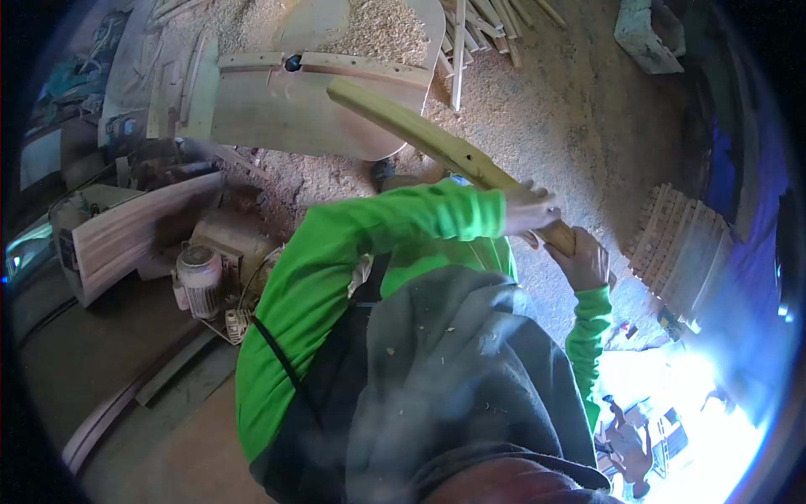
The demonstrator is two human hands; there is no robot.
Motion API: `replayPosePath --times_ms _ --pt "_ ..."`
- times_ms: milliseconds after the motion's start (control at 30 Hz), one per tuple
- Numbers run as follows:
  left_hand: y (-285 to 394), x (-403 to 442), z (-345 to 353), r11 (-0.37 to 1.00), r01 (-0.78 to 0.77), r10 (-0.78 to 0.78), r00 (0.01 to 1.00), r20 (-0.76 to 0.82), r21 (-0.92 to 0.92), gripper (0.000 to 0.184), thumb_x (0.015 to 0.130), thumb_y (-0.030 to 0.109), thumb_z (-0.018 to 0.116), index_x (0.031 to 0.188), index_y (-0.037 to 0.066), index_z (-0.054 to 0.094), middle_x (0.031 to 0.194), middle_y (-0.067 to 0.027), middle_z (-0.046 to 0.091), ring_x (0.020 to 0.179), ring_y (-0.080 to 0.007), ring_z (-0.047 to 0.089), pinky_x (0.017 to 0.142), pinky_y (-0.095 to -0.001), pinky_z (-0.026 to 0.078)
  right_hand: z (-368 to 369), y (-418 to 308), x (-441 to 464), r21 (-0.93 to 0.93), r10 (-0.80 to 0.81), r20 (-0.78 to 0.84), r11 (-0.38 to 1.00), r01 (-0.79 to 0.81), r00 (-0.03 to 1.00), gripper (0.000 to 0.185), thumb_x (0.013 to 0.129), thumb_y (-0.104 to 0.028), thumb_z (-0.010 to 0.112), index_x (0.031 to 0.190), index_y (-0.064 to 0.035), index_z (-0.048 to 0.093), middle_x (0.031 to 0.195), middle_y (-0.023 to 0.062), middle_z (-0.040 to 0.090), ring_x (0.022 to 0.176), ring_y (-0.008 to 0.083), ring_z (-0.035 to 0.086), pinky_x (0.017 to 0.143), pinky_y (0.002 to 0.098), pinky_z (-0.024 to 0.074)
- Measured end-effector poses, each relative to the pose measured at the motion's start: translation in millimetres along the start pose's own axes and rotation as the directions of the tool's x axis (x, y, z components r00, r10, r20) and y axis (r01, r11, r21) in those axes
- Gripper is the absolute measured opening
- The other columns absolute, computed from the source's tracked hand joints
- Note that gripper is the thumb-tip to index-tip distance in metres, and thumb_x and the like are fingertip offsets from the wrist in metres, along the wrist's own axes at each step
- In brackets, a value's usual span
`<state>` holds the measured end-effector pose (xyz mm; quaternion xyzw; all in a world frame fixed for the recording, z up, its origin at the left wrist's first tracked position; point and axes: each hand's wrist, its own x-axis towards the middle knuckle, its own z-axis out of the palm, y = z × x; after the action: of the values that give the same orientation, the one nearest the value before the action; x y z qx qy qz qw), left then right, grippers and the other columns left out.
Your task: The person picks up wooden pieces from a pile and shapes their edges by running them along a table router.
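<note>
A long, slightly curved piece of wood slants from the upper middle down to the right, with a dark hole partway along it. My left hand is closed around its lower part. My right hand grips the same piece at its lower right end, close beside the left. Some of the fingers are hidden behind the wood. Both arms are in green sleeves, and the wood's far end reaches out over a pale board surface.
Wood shavings cover the board and floor. Loose slats lie at the top, and a stack of wooden pieces stands at right. On the left are an electric motor and a wide plank. Another person is near the bright opening.
</note>
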<state>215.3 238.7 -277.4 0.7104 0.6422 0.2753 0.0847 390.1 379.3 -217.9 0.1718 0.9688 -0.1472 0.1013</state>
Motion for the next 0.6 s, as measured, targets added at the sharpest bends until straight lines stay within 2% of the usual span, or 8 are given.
replayPosePath --times_ms 33,133,167,233,267,300,433,600 --pt "-7.8 -14.2 6.5 0.996 0.001 0.013 0.986 -0.166 0.084 0.047 0.077 0.035 0.078 0.107 0.006 0.057 0.096 -0.0122 0.062 0.087 -0.0253 0.066 0.077 -0.0367 0.053 12.6 8.1 6.0 -0.038 -0.029 -0.032 0.999 0.028 0.999 0.051 0.07 -0.043 0.081 0.098 -0.0056 0.059 0.082 0.0143 0.064 0.073 0.0322 0.064 0.067 0.0447 0.0516" --pt "-36.4 -56.4 -36.4 0.926 0.269 -0.362 0.832 -0.421 -0.264 0.034 0.083 0.022 0.075 0.106 0.003 0.058 0.104 -0.0148 0.06 0.091 -0.0218 0.063 0.08 -0.0371 0.052 40.2 40.2 24.0 -0.053 -0.093 -0.12 0.995 0.087 0.988 0.051 0.068 -0.041 0.082 0.096 -0.0054 0.059 0.085 0.0122 0.064 0.077 0.0305 0.063 0.071 0.0434 0.0515" --pt "-48.1 -77.2 -47.3 0.846 0.375 -0.527 0.693 -0.491 -0.379 0.031 0.085 0.021 0.073 0.106 0.003 0.058 0.103 -0.0146 0.06 0.09 -0.0212 0.062 0.08 -0.0372 0.052 43.8 45.4 33.2 -0.069 -0.124 -0.13 0.991 0.116 0.984 0.051 0.068 -0.041 0.082 0.098 -0.0054 0.059 0.086 0.0119 0.064 0.078 0.0304 0.063 0.072 0.0429 0.0514" --pt "-83.5 -127.4 -28.9 0.482 0.445 -0.866 0.108 -0.489 -0.755 0.027 0.091 0.022 0.067 0.103 -0.001 0.057 0.089 -0.0123 0.064 0.08 -0.0208 0.063 0.076 -0.0353 0.053 48.0 57.0 51.2 -0.11 -0.188 -0.145 0.979 0.173 0.971 0.053 0.067 -0.04 0.083 0.1 -0.0052 0.059 0.089 0.0114 0.063 0.081 0.0301 0.063 0.074 0.0418 0.0512" --pt "-97.1 -145.8 -40.8 0.328 0.651 -0.858 -0.099 -0.504 -0.685 0.027 0.092 0.021 0.064 0.104 -0.003 0.057 0.089 -0.0137 0.064 0.081 -0.023 0.064 0.074 -0.0341 0.053 54.5 66.2 58.9 -0.136 -0.221 -0.179 0.971 0.198 0.959 0.055 0.069 -0.042 0.081 0.104 -0.0057 0.058 0.09 0.0114 0.062 0.083 0.0305 0.062 0.075 0.0416 0.0509" --pt "-119.0 -169.0 -34.4 0.255 0.738 -0.829 -0.167 -0.534 -0.625 0.026 0.094 0.026 0.06 0.101 0.002 0.054 0.099 -0.0124 0.061 0.083 -0.0217 0.062 0.074 -0.0335 0.051 57.7 70.8 67.5 -0.139 -0.22 -0.151 0.97 0.199 0.964 0.056 0.07 -0.042 0.081 0.105 -0.0058 0.058 0.091 0.0114 0.063 0.083 0.0308 0.062 0.075 0.0418 0.0509" --pt "-193.9 -186.4 -14.9 -0.046 0.783 -0.655 -0.493 -0.573 -0.621 0.043 0.094 0.019 0.053 0.127 -0.007 0.045 0.125 -0.0271 0.046 0.116 -0.0388 0.048 0.097 -0.0444 0.044 74.8 83.3 115.7 -0.107 -0.245 -0.098 0.966 0.235 0.965 0.056 0.072 -0.044 0.079 0.108 -0.0061 0.059 0.099 0.0123 0.064 0.088 0.0328 0.063 0.078 0.0438 0.0508" --pt "-245.2 -152.1 -7.0 0.152 0.71 -0.293 -0.632 -0.717 -0.688 0.048 0.093 0.008 0.047 0.137 -0.009 0.036 0.134 -0.0291 0.04 0.127 -0.044 0.037 0.107 -0.0486 0.037 90.8 76.3 159.5 -0.07 -0.194 -0.073 0.979 0.189 0.978 0.057 0.071 -0.045 0.08 0.107 -0.0052 0.06 0.098 0.0135 0.065 0.09 0.0343 0.063 0.08 0.0447 0.0506"
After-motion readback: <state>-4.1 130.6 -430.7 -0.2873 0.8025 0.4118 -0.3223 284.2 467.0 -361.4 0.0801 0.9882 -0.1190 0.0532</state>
